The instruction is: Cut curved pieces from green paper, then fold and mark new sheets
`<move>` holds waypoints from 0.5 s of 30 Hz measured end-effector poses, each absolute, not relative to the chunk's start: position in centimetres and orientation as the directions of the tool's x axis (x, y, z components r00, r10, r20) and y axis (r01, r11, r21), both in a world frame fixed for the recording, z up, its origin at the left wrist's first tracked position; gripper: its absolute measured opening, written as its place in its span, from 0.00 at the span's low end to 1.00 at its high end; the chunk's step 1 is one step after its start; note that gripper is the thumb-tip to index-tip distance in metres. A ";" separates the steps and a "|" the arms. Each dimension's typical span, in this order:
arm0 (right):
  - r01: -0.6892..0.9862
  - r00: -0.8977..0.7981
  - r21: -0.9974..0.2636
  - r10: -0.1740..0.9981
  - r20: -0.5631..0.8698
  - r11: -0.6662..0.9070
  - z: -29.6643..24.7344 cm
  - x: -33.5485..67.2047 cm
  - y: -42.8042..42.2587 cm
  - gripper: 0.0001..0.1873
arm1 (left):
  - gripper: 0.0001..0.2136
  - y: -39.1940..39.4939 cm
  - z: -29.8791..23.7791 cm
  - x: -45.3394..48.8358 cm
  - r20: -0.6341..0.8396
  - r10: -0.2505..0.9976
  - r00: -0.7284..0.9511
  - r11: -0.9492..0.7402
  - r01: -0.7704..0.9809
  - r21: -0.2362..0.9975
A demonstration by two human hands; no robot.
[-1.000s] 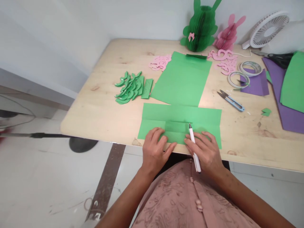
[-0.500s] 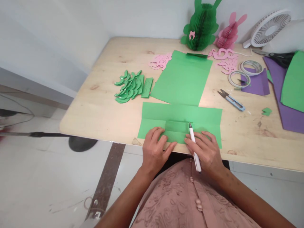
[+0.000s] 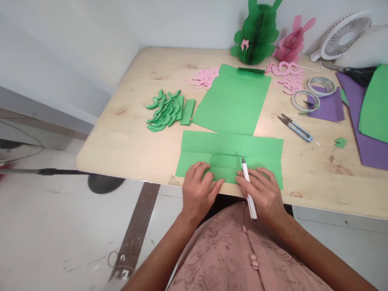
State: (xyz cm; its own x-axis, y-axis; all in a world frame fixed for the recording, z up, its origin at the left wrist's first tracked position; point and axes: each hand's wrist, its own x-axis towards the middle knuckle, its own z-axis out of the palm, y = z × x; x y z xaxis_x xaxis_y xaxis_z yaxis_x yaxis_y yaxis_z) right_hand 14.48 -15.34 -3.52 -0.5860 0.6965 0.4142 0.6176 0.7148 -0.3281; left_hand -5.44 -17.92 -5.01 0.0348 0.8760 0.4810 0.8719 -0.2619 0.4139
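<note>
A creased green paper sheet (image 3: 197, 142) lies along the table's front edge. On its middle is a smaller green paper piece (image 3: 226, 162), its upper edge close to a crease. My left hand (image 3: 199, 184) presses on the small piece's left side, fingers bent and thumb at its lower edge. In my right hand (image 3: 263, 192) is a white pen (image 3: 249, 190), held between thumb and fingers with its dark tip on the paper near the piece's upper right corner. Other right fingers rest on the sheet. My fingers hide parts of the small piece's sides.
Behind lies another green sheet (image 3: 238, 101). Green cutouts (image 3: 165, 111) are piled left; pink cutouts (image 3: 204, 78) lie farther back. Thread snips (image 3: 295, 127), tape rolls (image 3: 305, 101) and purple paper (image 3: 353, 117) are right. A green paper bunny (image 3: 257, 36) and a fan (image 3: 345, 38) stand behind.
The small green piece looked darker half a second ago and appears lighter now. My left thumb has shifted slightly left. My right hand and the pen have hardly moved.
</note>
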 end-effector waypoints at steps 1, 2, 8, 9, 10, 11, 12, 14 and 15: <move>0.618 -0.587 -0.329 0.698 0.412 0.714 -3.5 14.5 -15.3 0.14 | 0.06 -17.9 -5.0 -5.5 0.480 0.876 0.034 -0.261 0.871 0.416; 0.618 -0.587 -0.330 0.698 0.410 0.713 -3.5 14.5 -15.3 0.14 | 0.06 -17.9 -5.0 -5.5 0.481 0.876 0.033 -0.262 0.870 0.418; 0.621 -0.586 -0.320 0.695 0.416 0.716 -3.6 14.5 -15.3 0.14 | 0.08 -17.9 -4.6 -5.4 0.449 0.892 0.050 -0.250 0.883 0.398; 0.619 -0.587 -0.318 0.692 0.419 0.718 -3.6 14.5 -15.3 0.14 | 0.09 -17.9 -4.5 -5.4 0.435 0.898 0.065 -0.248 0.892 0.378; 0.617 -0.587 -0.317 0.690 0.423 0.720 -3.6 14.5 -15.3 0.14 | 0.10 -17.8 -4.4 -5.3 0.423 0.902 0.080 -0.247 0.901 0.357; 0.617 -0.587 -0.317 0.690 0.424 0.720 -3.6 14.5 -15.3 0.14 | 0.11 -17.8 -4.3 -5.3 0.412 0.906 0.093 -0.247 0.909 0.336; 0.617 -0.586 -0.318 0.690 0.425 0.720 -3.7 14.6 -15.3 0.14 | 0.12 -17.8 -4.3 -5.3 0.403 0.909 0.103 -0.246 0.915 0.320; 0.616 -0.583 -0.318 0.689 0.431 0.721 -3.8 14.6 -15.3 0.14 | 0.12 -17.8 -4.2 -5.3 0.394 0.912 0.116 -0.245 0.923 0.295; 0.615 -0.584 -0.316 0.687 0.434 0.722 -3.8 14.6 -15.3 0.14 | 0.12 -17.8 -4.1 -5.3 0.390 0.913 0.123 -0.246 0.926 0.285</move>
State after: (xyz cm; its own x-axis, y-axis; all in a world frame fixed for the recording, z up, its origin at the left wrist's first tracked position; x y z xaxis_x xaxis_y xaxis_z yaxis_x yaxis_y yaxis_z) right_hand 14.59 -15.28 -3.80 -0.5836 0.6867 0.4335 0.6149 0.7224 -0.3164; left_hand -5.26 -17.84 -4.13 0.1228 0.9126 0.3900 0.9265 -0.2463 0.2846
